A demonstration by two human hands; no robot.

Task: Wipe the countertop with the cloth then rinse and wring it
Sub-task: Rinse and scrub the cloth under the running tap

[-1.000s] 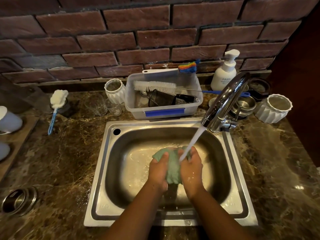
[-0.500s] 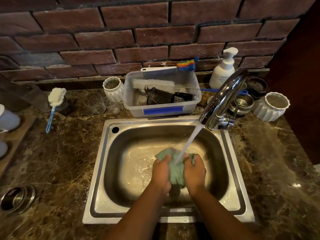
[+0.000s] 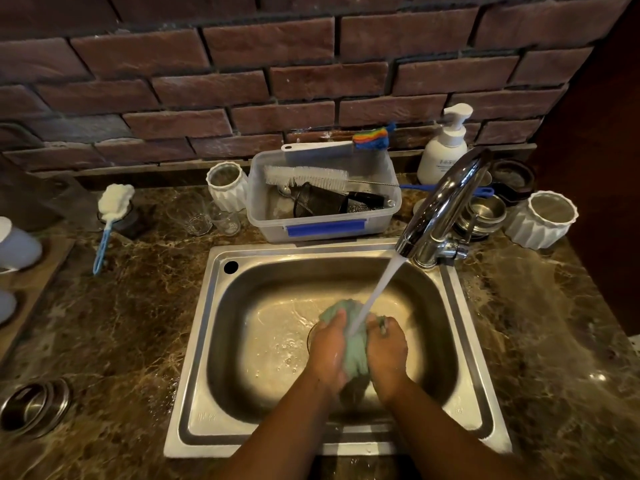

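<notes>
Both hands, left (image 3: pixel 329 351) and right (image 3: pixel 387 353), clench the green cloth (image 3: pixel 354 355) over the steel sink (image 3: pixel 194 341), under the tap's (image 3: pixel 440 202) stream. Brown marble counter (image 3: pixel 114 323) surrounds it; farther back sits a plastic tub (image 3: pixel 325 226), then the brick wall (image 3: pixel 242 81).

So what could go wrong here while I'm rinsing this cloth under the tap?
The water stream strikes the cloth gripped by the left hand and right hand, so spray may jump the sink rim onto the countertop. Wringing high could also fling drops toward the glasses.
</notes>
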